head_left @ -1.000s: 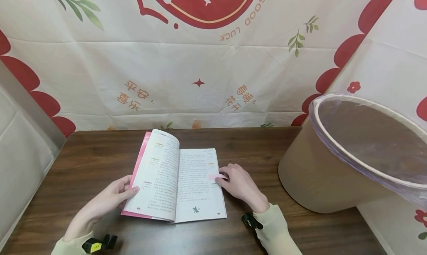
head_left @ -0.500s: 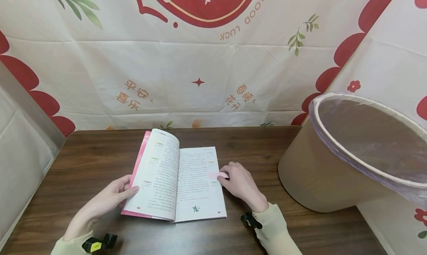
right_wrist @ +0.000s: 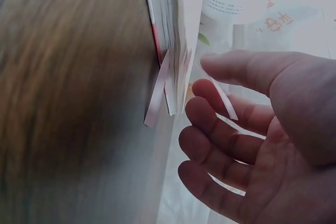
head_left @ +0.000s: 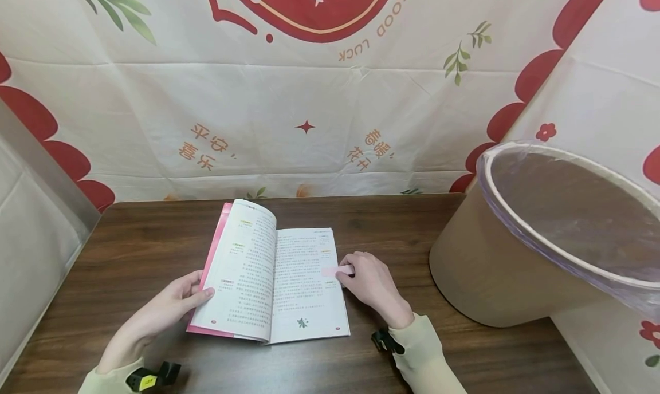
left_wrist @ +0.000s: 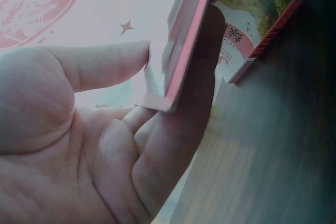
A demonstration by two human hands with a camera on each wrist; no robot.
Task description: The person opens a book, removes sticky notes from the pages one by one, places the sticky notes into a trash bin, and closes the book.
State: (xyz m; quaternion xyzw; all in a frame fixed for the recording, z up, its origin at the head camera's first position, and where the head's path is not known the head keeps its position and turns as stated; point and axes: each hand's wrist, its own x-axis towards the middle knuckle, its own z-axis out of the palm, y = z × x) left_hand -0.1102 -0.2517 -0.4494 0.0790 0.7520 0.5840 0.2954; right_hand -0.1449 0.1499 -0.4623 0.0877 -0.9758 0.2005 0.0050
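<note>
An open book with printed pages and a pink cover lies on the brown wooden table. My left hand grips its raised left side, thumb on the page edge and fingers behind the pink cover. At the right page's outer edge, my right hand pinches a pale pink paper strip between thumb and index finger. The right wrist view shows that strip in the fingers, the other fingers loosely curled. A second pink strip sticks out from among the lower pages there.
A large beige bin with a clear plastic liner over its rim stands to the right of the right hand. Behind the table hangs a white printed cloth. A pale padded panel borders the left side.
My right fingertips have shifted slightly right along the pink strip, which now lies straighter over the page. The left hand and the book stay as they were.
</note>
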